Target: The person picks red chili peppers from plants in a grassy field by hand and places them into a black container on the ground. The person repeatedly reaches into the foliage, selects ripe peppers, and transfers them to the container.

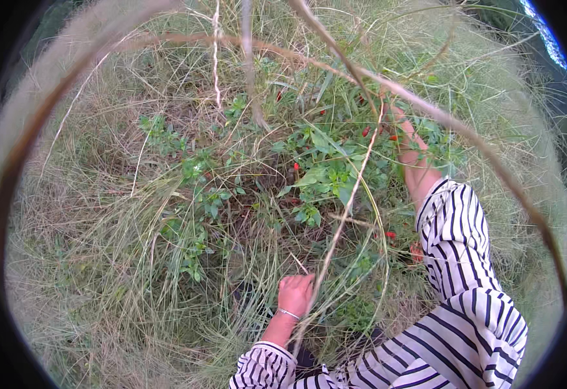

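Observation:
Red chili peppers [365, 131] hang among the leaves of low green pepper plants [329, 175] in tall grass. Near the bottom middle, my left hand [295, 293], with a thin bracelet at the wrist, is bent over beside grass stems; its fingertips are hidden, so I cannot tell whether it holds anything. My right forearm reaches up through the leaves at the right, and my right hand [391, 111] is mostly covered by foliage and stems near several red peppers. What it touches cannot be seen.
Long dry stems [458, 127] arch close to the camera across the upper view. Dense dry grass [108, 272] surrounds the plants on the left. More red peppers [390, 235] show low beside my right sleeve. Dark trousers show under the grass near my left wrist.

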`<action>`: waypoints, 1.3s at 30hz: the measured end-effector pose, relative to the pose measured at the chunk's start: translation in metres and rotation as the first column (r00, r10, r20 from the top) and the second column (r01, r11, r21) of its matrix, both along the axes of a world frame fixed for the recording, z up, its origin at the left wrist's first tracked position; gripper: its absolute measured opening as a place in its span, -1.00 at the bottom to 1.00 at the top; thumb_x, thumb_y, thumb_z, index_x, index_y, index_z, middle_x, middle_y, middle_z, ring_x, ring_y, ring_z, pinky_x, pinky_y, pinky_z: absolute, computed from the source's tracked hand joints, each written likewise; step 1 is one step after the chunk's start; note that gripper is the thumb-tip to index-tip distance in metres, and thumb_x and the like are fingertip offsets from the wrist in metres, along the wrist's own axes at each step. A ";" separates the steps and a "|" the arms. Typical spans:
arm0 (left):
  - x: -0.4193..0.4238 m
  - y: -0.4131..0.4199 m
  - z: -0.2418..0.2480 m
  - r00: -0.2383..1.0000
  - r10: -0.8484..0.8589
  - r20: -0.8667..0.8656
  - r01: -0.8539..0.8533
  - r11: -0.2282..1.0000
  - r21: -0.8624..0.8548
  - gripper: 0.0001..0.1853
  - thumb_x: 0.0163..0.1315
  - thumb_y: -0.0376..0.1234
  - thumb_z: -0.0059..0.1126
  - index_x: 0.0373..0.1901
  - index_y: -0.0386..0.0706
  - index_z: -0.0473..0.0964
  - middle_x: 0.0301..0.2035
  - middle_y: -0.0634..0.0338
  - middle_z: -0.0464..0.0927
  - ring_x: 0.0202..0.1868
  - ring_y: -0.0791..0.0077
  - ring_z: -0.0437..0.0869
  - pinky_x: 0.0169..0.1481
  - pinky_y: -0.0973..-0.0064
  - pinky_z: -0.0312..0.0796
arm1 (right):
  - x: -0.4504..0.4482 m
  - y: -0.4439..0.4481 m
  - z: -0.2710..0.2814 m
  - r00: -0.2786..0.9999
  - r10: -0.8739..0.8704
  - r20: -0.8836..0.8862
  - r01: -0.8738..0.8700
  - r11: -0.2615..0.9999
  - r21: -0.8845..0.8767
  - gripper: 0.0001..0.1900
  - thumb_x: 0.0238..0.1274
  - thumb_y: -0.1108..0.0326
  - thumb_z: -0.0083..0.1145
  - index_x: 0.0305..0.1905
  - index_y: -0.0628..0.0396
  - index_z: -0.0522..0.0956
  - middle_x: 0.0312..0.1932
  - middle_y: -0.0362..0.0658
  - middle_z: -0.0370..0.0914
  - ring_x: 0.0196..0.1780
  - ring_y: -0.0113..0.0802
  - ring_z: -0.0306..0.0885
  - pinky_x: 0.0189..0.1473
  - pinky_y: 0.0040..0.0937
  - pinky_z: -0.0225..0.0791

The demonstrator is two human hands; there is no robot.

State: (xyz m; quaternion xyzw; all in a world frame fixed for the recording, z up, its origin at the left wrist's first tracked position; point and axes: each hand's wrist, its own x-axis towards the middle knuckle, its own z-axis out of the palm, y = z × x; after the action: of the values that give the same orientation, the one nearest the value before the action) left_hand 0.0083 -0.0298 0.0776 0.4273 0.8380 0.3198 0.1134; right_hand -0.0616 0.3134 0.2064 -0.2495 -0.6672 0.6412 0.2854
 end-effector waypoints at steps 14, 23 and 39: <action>-0.028 0.054 0.128 0.949 0.312 -0.055 -0.213 0.758 0.617 -0.67 0.03 -0.64 0.08 -0.11 -0.34 0.49 -0.16 -0.02 0.57 -0.12 0.09 0.62 0.01 0.26 0.46 | -0.091 -0.233 -0.092 0.642 0.560 0.524 -0.764 0.402 0.505 -0.57 0.34 0.01 -0.06 0.09 0.10 0.44 0.32 -0.07 0.30 0.43 -0.15 0.11 0.37 0.09 -0.12; -0.123 0.041 0.032 0.746 0.637 0.192 -0.664 0.732 0.154 -0.56 0.31 -0.26 -0.04 0.14 -0.32 0.37 0.07 -0.11 0.46 0.18 -0.03 0.39 0.32 0.13 0.16 | -0.024 -0.219 -0.125 0.514 0.694 0.503 -0.857 0.396 0.330 -0.50 0.16 0.15 0.06 0.22 -0.01 0.40 0.28 -0.06 0.32 0.39 -0.14 0.16 0.42 -0.03 -0.09; -0.114 0.013 0.016 0.752 0.636 -0.171 -0.621 0.772 0.138 -0.61 0.12 -0.31 0.19 0.01 -0.19 0.47 0.00 0.04 0.50 0.19 0.03 0.40 0.23 0.09 0.18 | -0.242 -0.118 -0.031 0.926 0.375 0.033 -0.307 0.704 0.641 -0.60 0.43 0.18 -0.17 0.17 0.21 0.42 0.14 0.03 0.48 0.22 -0.09 0.41 0.30 -0.33 0.20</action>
State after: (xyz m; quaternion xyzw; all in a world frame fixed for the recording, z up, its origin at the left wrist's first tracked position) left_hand -0.1061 -0.0165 0.0932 0.1556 0.9277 0.3230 -0.1043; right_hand -0.3038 0.1952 0.1752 0.0221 -0.8632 0.4310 0.2620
